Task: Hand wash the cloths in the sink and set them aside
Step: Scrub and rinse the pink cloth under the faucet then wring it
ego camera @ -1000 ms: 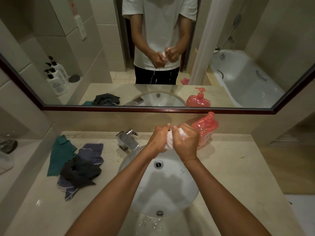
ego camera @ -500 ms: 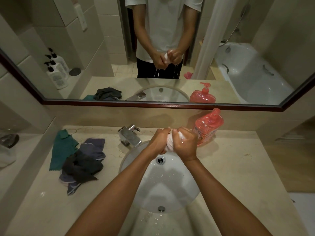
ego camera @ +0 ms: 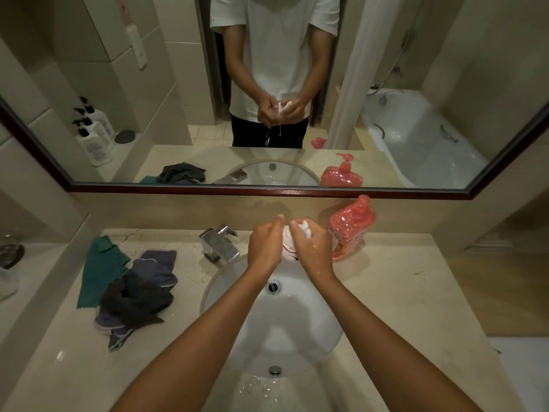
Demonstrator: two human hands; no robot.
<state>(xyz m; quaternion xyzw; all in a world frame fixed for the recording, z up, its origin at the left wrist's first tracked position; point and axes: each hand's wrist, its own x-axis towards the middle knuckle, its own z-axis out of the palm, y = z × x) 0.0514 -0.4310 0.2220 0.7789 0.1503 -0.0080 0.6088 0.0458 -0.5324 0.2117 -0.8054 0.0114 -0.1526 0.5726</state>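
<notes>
Bathroom sink (ego camera: pixel 225 292) | left hand (ego camera: pixel 264 248) and right hand (ego camera: pixel 312 251), each grip clamped on white cloth (ego camera: pixel 289 245) | wring over basin, twisting firmly until dripping stops

Both hands (ego camera: pixel 289 246) gripping white cloth (ego camera: pixel 287 244) (bunched) over sink (ego camera: pixel 285 322), dark cloths (ego camera: pixel 133 295) left

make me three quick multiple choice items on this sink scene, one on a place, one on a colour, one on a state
1. Where does the pile of dark cloths lie?
A. in the basin
B. on the counter left of the sink
C. on the floor

2. What colour is the soap bottle?
A. red
B. blue
C. white

3. What are the hands doing?
A. resting flat on the counter
B. turning the faucet
C. gripping the white cloth

Answers: 1 B, the pile sits beside the basin; 2 A, its body is red; 3 C, left hand and right hand hold it above the basin.
</notes>
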